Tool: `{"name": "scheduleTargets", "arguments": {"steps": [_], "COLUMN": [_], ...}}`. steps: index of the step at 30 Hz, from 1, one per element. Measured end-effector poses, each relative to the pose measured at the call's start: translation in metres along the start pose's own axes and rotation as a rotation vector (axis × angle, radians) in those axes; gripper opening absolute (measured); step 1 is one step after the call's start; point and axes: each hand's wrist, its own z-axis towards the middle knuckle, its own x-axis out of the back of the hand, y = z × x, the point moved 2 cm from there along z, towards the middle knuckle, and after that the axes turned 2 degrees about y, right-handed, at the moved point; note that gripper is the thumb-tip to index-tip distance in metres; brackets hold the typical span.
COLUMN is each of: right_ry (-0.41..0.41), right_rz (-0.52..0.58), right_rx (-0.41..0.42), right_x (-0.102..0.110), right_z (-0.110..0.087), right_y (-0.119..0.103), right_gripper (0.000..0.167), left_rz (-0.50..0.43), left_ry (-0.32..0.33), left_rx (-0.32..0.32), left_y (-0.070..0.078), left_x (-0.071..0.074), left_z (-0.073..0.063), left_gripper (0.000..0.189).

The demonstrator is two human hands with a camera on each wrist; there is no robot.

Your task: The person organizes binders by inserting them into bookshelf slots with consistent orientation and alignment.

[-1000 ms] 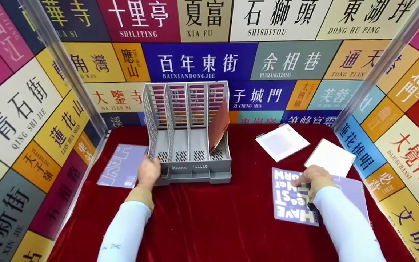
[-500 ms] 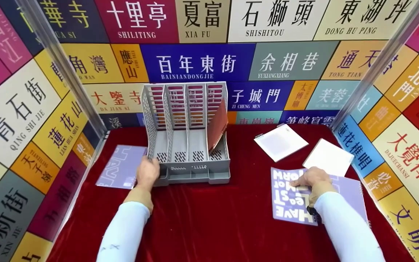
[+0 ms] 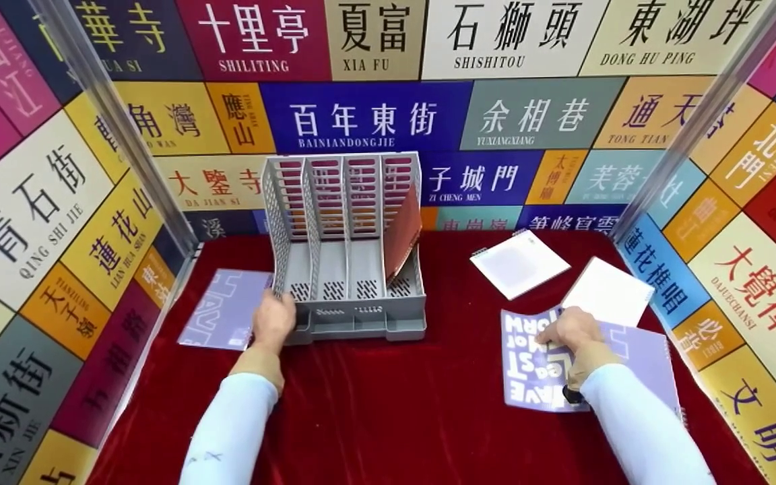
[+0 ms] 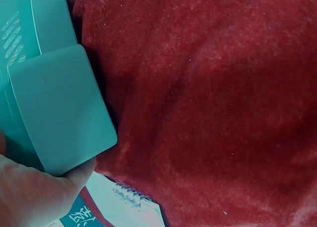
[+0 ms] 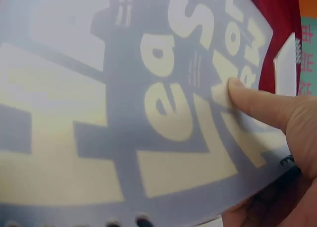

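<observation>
My left hand [image 3: 273,320] grips the front left corner of a grey four-slot file organizer [image 3: 361,325]; in the left wrist view the thumb lies along the organizer's front lip [image 4: 64,108]. A reddish-brown notebook [image 3: 405,236] leans in the rightmost slot. On the right, my right hand [image 3: 576,337] pinches a purple spiral notebook [image 3: 526,370] with large pale lettering. Its thumb presses the cover [image 5: 168,108] while the fingers go underneath, and the cover bows slightly. Another purple spiral notebook [image 3: 647,360] lies partly beneath the hand and forearm.
Two white notepads, one with a spiral [image 3: 523,263] and one farther right [image 3: 610,289], lie at the back right. A purple notebook [image 3: 223,310] lies left of the organizer. Red velvet cloth [image 3: 388,411] covers the table, and printed panels [image 3: 368,114] wall three sides.
The right hand has shifted slightly left, and the near edge of the purple notebook it holds has lifted and bent a little. The left hand and the organizer have stayed in place.
</observation>
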Motion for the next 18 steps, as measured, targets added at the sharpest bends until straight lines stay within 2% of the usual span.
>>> {"name": "scheduleTargets", "arguments": {"steps": [2, 4, 5, 7, 9, 10, 13, 16, 18], "right_ry": [0.026, 0.047, 0.061, 0.078, 0.090, 0.095, 0.091, 0.086, 0.082], "right_rz": [-0.025, -0.039, -0.043, -0.046, -0.044, -0.043, -0.023, -0.003, 0.009], "right_rx": [0.010, 0.031, 0.040, 0.062, 0.068, 0.066, 0.065, 0.079, 0.080], "right_x": [-0.003, -0.006, -0.006, -0.007, -0.006, -0.004, 0.000, 0.006, 0.011], "right_z": [0.004, 0.007, 0.007, 0.006, 0.003, 0.001, -0.004, -0.008, -0.011], "right_y": [-0.004, -0.010, -0.013, -0.018, -0.024, -0.026, -0.032, -0.036, -0.040], "right_gripper": [0.047, 0.035, 0.031, 0.027, 0.028, 0.029, 0.032, 0.032, 0.033], "left_rz": [-0.007, -0.031, -0.031, -0.021, 0.002, 0.010, 0.031, -0.004, 0.000], "left_ry": [-0.023, -0.042, -0.041, -0.022, 0.023, 0.025, 0.054, -0.020, -0.011], "left_rx": [0.010, 0.028, 0.029, 0.020, -0.011, -0.017, -0.034, 0.020, 0.010], "left_y": [0.015, 0.025, 0.025, 0.018, 0.002, -0.002, -0.012, 0.006, 0.000], "left_x": [0.012, 0.020, 0.020, 0.014, 0.000, -0.005, -0.013, 0.003, -0.002], "left_z": [-0.014, -0.023, -0.023, -0.017, -0.004, 0.001, 0.009, -0.004, 0.001], "left_gripper": [0.055, 0.055, 0.055, 0.055, 0.053, 0.053, 0.052, 0.055, 0.057]}}
